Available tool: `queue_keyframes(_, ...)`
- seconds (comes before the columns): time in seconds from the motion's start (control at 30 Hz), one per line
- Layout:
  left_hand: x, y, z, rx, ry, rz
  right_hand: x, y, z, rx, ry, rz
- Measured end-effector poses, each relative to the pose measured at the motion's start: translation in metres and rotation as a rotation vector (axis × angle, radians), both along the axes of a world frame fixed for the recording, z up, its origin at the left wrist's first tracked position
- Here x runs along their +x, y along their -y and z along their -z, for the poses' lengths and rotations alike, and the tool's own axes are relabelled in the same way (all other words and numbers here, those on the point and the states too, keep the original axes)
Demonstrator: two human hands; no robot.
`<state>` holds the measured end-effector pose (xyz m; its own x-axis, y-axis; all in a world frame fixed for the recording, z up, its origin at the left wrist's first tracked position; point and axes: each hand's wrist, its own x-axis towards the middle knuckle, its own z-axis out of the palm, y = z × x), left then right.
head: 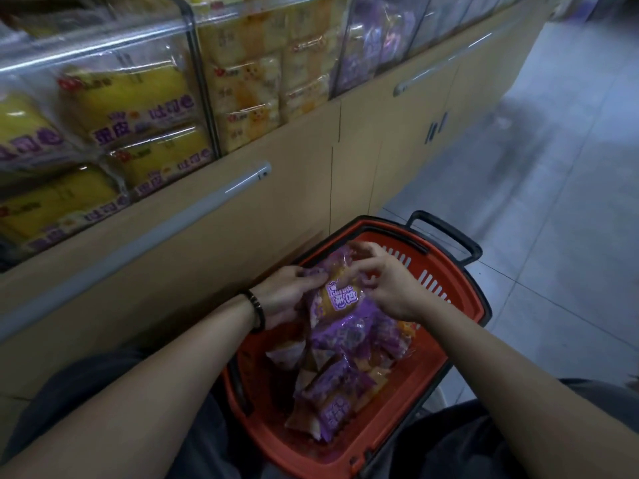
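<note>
Both hands are down in the red shopping basket point(463, 305), working on one purple bread packet point(340, 299) that sits on top of the heap at the basket's far end. The left hand point(287, 295) grips the packet's left edge, fingers curled round the crinkled wrapper. The right hand point(387, 288) comes in from the right, and its fingertips point(349, 278) pinch the upper part of the wrapper, just above the label.

The packet itself is a glossy purple film with a clear window that shows an orange-brown bun inside, and a white-edged purple label sits square in the middle (the print is too blurred to read). It stands tilted, with its far end raised higher than the near one.

Below it lie more purple packets point(332, 402) of the same kind, piled loosely towards the near side of the basket. A black bracelet point(257, 311) circles the left wrist. The basket's black handle point(446, 233) sticks out at the far right.

On the left runs a beige counter point(294, 188), topped with clear bins. The near bins hold yellow toast loaves point(131, 98), the next one pale bread packs point(256, 95).
</note>
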<state>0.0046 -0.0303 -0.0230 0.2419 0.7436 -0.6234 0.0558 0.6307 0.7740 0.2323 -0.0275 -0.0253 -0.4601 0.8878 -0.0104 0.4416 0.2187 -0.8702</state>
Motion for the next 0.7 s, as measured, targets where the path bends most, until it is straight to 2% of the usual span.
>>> queue_keyframes(0.1,-0.005,0.000,-0.006,0.089,-0.110,-0.101,-0.002,-0.005,0.025,-0.059,-0.121,0.191)
queue_keyframes(0.17,-0.009,0.001,-0.007,0.121,-0.172,-0.127,-0.005,-0.011,0.044,-0.125,-0.121,0.364)
queue_keyframes(0.27,-0.016,0.000,-0.002,0.164,-0.174,-0.170,-0.002,-0.025,0.071,-0.267,0.232,0.503)
queue_keyframes(0.3,-0.019,-0.001,-0.003,0.179,-0.181,-0.179,0.000,-0.027,0.081,-0.344,0.329,0.524)
queue_keyframes(0.37,-0.022,-0.003,-0.003,0.216,-0.218,-0.170,0.002,-0.029,0.099,-0.447,0.396,0.547)
queue_keyframes(0.53,-0.039,-0.010,0.007,0.368,-0.421,-0.145,-0.001,-0.039,0.122,-0.574,0.314,0.629)
queue_keyframes(0.6,-0.045,-0.011,0.009,0.376,-0.493,-0.131,-0.005,-0.044,0.125,-0.607,0.402,0.596)
queue_keyframes(0.7,-0.048,-0.012,0.012,0.324,-0.474,-0.136,-0.015,-0.048,0.126,-0.599,0.570,0.528)
